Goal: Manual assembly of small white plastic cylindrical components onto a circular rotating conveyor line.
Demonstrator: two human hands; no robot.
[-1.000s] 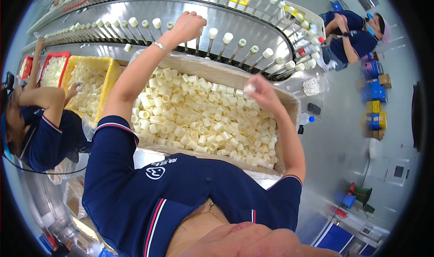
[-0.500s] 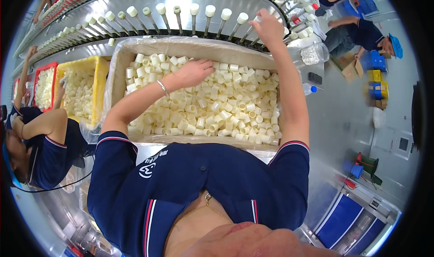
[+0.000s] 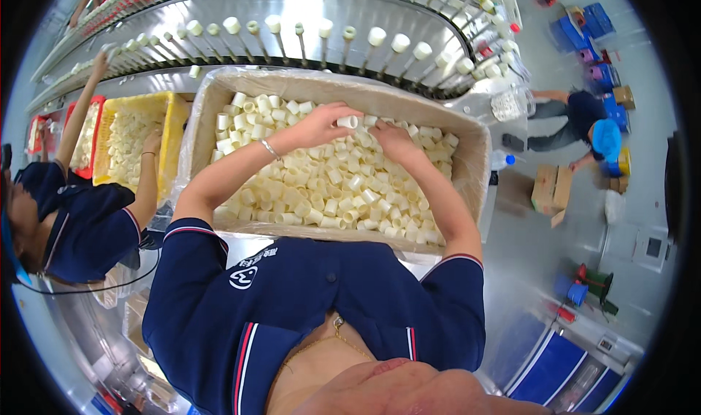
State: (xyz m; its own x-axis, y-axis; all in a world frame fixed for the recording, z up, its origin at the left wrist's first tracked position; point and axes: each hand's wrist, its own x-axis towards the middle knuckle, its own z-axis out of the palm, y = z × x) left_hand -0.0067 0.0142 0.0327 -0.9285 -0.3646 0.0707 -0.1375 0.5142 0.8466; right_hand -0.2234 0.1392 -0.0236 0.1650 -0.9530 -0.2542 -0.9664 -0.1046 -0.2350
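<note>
My left hand (image 3: 321, 126) is over the middle of a plastic-lined box (image 3: 478, 174), its fingers closed on a white plastic cap (image 3: 347, 122), short and cylindrical. Just beside it, my right hand (image 3: 396, 143) has bent fingers against a second white cap (image 3: 371, 121), apparently pinching it; the fingertips are partly hidden. Below both hands lies a heap of loose cream-white caps (image 3: 328, 181), hollow and tumbled in all directions. Behind the box runs a curved row of upright metal rods (image 3: 301, 44), many topped with white caps, some with darker, narrower tops.
At left stand a yellow crate (image 3: 175, 123) and a red crate (image 3: 95, 134) of caps, with a co-worker (image 3: 80, 218) reaching there. A clear container (image 3: 504, 107) and a blue-capped bottle (image 3: 502, 160) are at right. Another person (image 3: 577, 123) bends near a cardboard box (image 3: 553, 188).
My right hand has come down from the rods into the box, beside my left hand. My left hand has lifted a cap slightly. Capped rods have shifted right; the co-worker's arms have moved.
</note>
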